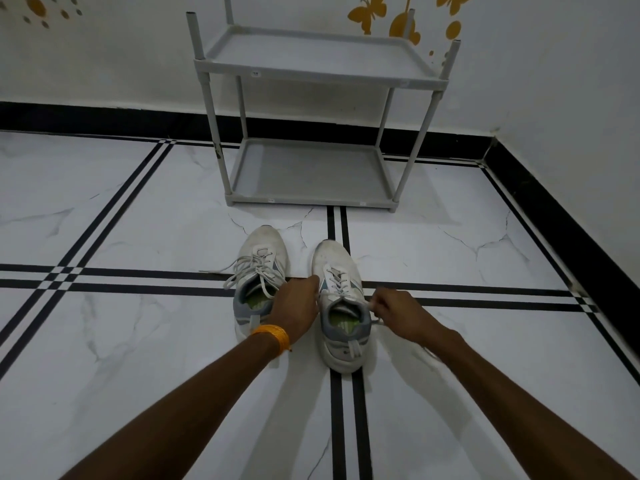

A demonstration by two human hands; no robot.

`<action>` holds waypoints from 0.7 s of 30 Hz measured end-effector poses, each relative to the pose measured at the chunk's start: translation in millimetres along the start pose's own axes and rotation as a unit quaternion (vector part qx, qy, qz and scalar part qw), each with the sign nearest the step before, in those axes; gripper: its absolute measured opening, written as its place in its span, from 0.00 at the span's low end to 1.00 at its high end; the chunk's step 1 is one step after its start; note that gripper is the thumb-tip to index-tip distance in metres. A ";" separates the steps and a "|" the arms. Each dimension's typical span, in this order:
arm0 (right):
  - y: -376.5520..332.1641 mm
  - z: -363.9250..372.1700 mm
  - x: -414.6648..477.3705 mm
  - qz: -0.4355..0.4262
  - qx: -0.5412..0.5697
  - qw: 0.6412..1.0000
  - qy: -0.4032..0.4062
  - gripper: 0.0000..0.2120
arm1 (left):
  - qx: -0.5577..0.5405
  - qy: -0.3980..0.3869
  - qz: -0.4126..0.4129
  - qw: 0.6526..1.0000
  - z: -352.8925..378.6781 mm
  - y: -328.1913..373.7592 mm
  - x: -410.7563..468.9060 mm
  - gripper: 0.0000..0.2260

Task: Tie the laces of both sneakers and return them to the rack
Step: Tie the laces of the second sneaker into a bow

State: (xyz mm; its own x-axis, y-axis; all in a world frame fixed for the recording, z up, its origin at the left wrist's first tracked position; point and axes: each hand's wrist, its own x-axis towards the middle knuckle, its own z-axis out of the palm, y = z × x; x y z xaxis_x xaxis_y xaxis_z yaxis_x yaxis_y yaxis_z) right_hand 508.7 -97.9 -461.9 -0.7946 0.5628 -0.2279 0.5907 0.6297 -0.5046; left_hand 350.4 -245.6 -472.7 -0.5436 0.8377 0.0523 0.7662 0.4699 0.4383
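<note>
Two white-and-grey sneakers stand side by side on the floor, toes pointing toward the rack. The left sneaker [258, 261] has loose laces spilling out to its left side. The right sneaker [337, 299] sits between my hands. My left hand [299, 308], with an orange band on the wrist, pinches a lace end at that shoe's left edge. My right hand [398, 311] pinches the other lace end at the shoe's right edge, with a bit of lace trailing below it. The grey two-shelf rack [311, 201] stands beyond the shoes, both shelves bare.
White marble floor tiles with black double stripes [138, 282] surround the shoes. A black skirting [86, 116] runs along the white wall behind the rack and down the right side. Yellow butterfly stickers [369, 12] decorate the wall.
</note>
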 end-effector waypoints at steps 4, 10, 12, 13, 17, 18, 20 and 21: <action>-22.4 -9.6 -1.3 0.042 0.323 0.945 -0.026 0.12 | 0.033 -0.006 -0.002 0.999 3.9 3.2 -2.8 0.07; -44.3 -5.3 10.4 0.054 0.528 0.847 0.008 0.14 | 0.077 0.073 -0.045 0.993 -15.1 6.7 8.6 0.15; -44.8 -2.6 12.7 0.058 0.589 0.806 0.021 0.11 | -0.154 0.062 -0.105 0.980 -22.8 8.4 11.6 0.15; -45.3 0.0 13.8 0.062 0.598 0.798 0.030 0.10 | -0.301 0.021 -0.146 0.942 -25.7 11.7 12.6 0.14; -45.7 10.0 18.5 0.077 0.587 0.805 0.046 0.11 | -0.510 -0.034 -0.197 0.837 -22.5 19.9 12.3 0.11; -46.1 9.1 18.9 0.079 0.593 0.800 0.049 0.12 | -0.526 -0.030 -0.195 0.827 -19.8 20.4 11.2 0.10; -46.3 5.6 18.7 0.078 0.571 0.815 0.060 0.12 | -0.560 -0.014 -0.191 0.806 -13.7 21.4 9.3 0.10; -46.4 4.2 18.0 0.076 0.544 0.833 0.065 0.12 | -0.568 -0.002 -0.185 0.802 -11.5 21.8 9.1 0.09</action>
State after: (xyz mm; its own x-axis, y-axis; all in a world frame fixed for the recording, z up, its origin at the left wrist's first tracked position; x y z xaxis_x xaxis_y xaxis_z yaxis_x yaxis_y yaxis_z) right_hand 466.4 -119.2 -446.1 -0.6576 0.6903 -0.3017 0.1505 -0.2720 -0.9504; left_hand 358.2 -231.0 -452.4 -0.6589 0.7013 -0.2720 -0.2557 0.1313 0.9578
